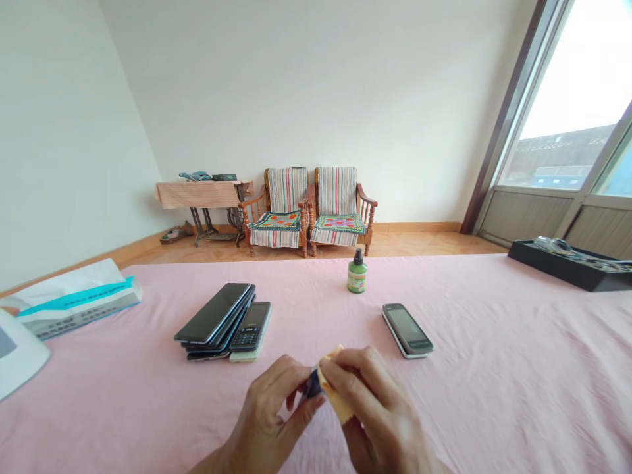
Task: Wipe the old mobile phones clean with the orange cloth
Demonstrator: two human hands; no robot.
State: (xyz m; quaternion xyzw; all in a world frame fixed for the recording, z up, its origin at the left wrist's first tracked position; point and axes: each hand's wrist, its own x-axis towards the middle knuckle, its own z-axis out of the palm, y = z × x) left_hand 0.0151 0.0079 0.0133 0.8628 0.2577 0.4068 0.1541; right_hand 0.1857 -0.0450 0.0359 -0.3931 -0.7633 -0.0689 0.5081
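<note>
Near the front edge of the pink-covered table (162, 408), my left hand (274, 411) is closed on a small dark object (313, 384), most of it hidden by my fingers. A yellow cloth (340, 403) is pinched in my right hand (378, 408) and lies against the right side of that object. Beyond my left hand is a stack of phones (214, 316), with a keypad phone (251, 326) beside it. Two stacked phones (407, 331) rest beyond my right hand. A green spray bottle (357, 273) stands upright farther back.
At the far right is a black tray (557, 265) with cables in it. A white and blue package (79, 299) lies at the left, near a white object (20, 355) at the frame's edge. Two wooden chairs (340, 224) stand beyond the table.
</note>
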